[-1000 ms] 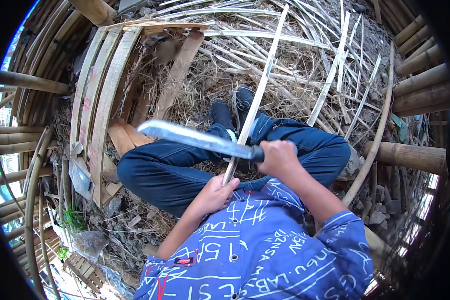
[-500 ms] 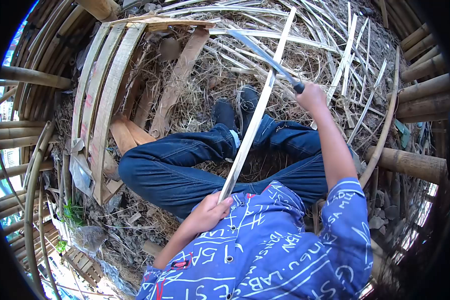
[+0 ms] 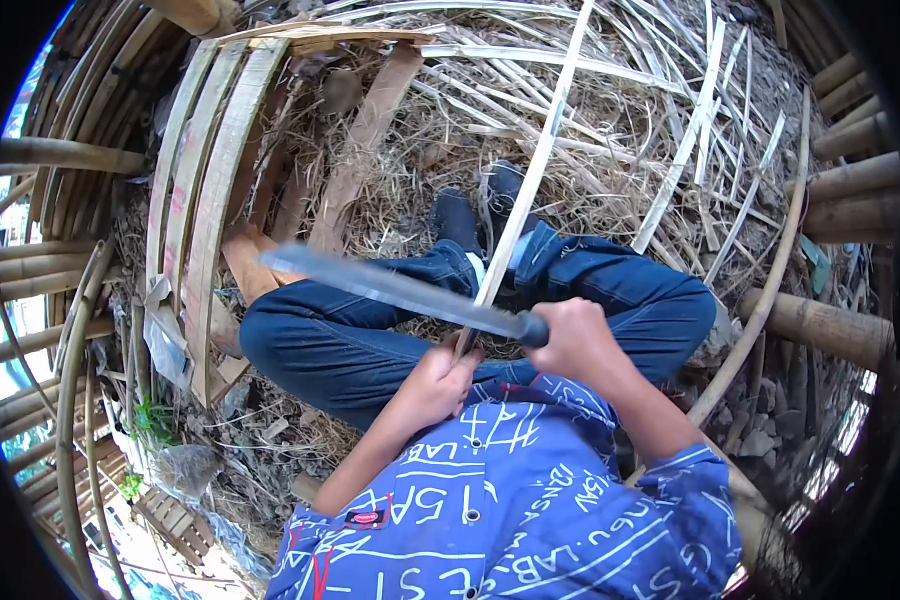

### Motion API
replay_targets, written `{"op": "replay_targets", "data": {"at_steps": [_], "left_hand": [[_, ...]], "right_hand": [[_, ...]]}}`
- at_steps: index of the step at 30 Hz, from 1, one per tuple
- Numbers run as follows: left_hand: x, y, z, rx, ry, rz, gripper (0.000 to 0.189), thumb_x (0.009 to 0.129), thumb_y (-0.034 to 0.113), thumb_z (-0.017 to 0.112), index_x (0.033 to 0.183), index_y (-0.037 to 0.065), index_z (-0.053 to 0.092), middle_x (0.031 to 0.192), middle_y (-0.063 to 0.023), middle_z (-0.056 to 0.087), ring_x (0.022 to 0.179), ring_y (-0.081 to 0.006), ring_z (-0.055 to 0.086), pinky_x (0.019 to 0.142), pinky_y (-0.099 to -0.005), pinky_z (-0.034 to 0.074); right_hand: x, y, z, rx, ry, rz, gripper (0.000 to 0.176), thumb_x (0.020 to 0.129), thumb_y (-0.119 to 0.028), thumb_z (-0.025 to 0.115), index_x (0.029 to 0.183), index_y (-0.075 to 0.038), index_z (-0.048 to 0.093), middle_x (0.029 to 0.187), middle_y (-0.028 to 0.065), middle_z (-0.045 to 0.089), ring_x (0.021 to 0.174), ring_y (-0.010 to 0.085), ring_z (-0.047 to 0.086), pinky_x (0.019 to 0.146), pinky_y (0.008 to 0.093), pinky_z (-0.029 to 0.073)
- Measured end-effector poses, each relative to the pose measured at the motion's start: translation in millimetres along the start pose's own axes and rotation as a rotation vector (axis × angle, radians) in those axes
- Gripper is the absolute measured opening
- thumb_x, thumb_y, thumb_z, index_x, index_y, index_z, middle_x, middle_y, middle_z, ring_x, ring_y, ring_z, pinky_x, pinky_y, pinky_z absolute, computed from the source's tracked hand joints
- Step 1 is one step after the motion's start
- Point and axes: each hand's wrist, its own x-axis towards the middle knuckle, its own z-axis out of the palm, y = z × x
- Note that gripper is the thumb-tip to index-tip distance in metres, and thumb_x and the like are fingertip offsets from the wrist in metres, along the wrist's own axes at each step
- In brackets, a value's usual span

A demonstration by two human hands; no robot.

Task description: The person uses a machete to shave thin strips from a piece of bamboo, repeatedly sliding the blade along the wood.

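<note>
My left hand [image 3: 438,381] is wrapped around the near end of a long pale bamboo strip [image 3: 530,190], close to my belly. The strip slants up and away between my legs, past my shoes. In my right hand [image 3: 578,342] is the dark handle of a machete [image 3: 395,290]. Its long blade, slightly blurred, points left over my thigh and crosses the strip just beyond my left fingers. The blade overlaps the strip in this view.
A slatted wooden crate [image 3: 220,170] stands on its side at the left. Split bamboo strips [image 3: 685,140] and shavings litter the ground ahead. Bamboo poles [image 3: 820,325] line the right side, with more bamboo railing [image 3: 60,255] at the left.
My right hand has drawn the machete from far along the strip back toward my left hand. The strip's near end and my left hand have shifted slightly up.
</note>
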Motion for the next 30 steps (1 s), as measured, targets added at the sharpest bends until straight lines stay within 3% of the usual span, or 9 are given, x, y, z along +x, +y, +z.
{"op": "replay_targets", "data": {"at_steps": [14, 16, 22, 23, 29, 30], "left_hand": [[-4, -16, -16, 0.136, 0.064, 0.119, 0.017, 0.1, 0.022, 0.044, 0.092, 0.007, 0.043, 0.06, 0.0041, 0.038, 0.046, -0.0045, 0.035, 0.038, -0.0224, 0.033], [-6, -17, -17, 0.129, 0.064, 0.131, 0.017, 0.1, 0.021, 0.044, 0.092, 0.007, 0.044, 0.06, 0.0044, 0.038, 0.046, -0.0043, 0.035, 0.038, -0.0221, 0.033], [-15, -20, -10, 0.058, 0.004, 0.095, 0.014, 0.1, 0.019, 0.044, 0.094, 0.006, 0.044, 0.062, 0.0044, 0.038, 0.048, -0.0038, 0.033, 0.041, -0.0213, 0.029], [-18, -23, -10, 0.055, 0.003, 0.096, 0.014, 0.1, 0.019, 0.044, 0.094, 0.006, 0.044, 0.062, 0.0044, 0.038, 0.048, -0.0038, 0.033, 0.041, -0.0213, 0.029], [-26, -27, -7, 0.148, 0.023, 0.247, 0.013, 0.1, 0.017, 0.044, 0.093, 0.006, 0.044, 0.062, 0.0047, 0.037, 0.049, -0.0034, 0.034, 0.042, -0.0213, 0.027], [-29, -18, -9, 0.036, 0.0, 0.121, 0.012, 0.1, 0.017, 0.044, 0.093, 0.006, 0.044, 0.062, 0.0048, 0.036, 0.049, -0.0035, 0.034, 0.041, -0.0212, 0.028]], "right_hand": [[44, 23, 13, -0.301, 0.042, -0.02, 0.021, 0.063, -0.026, 0.068, 0.074, -0.009, 0.067, 0.07, 0.0169, 0.066, 0.07, 0.035, 0.067, 0.068, 0.0453, 0.054], [54, 31, 10, -0.243, 0.147, 0.02, 0.018, 0.063, -0.025, 0.069, 0.072, -0.01, 0.066, 0.069, 0.0168, 0.065, 0.071, 0.0375, 0.065, 0.069, 0.0466, 0.052], [97, 66, -25, -0.325, 0.181, 0.256, 0.023, 0.069, -0.027, 0.068, 0.082, -0.008, 0.069, 0.083, 0.0191, 0.068, 0.081, 0.0347, 0.067, 0.077, 0.0444, 0.054], [107, 86, -29, -0.379, 0.27, 0.251, 0.023, 0.072, -0.027, 0.066, 0.083, -0.007, 0.07, 0.085, 0.0188, 0.068, 0.082, 0.035, 0.067, 0.077, 0.0446, 0.054], [144, 115, -69, -0.381, 0.296, 0.455, 0.033, 0.074, -0.027, 0.064, 0.093, 0.0, 0.067, 0.094, 0.0222, 0.068, 0.094, 0.0361, 0.066, 0.085, 0.0438, 0.051], [146, 112, -70, -0.364, 0.313, 0.447, 0.033, 0.074, -0.027, 0.064, 0.093, 0.0, 0.067, 0.095, 0.0231, 0.067, 0.093, 0.0367, 0.065, 0.084, 0.0446, 0.051]]}}
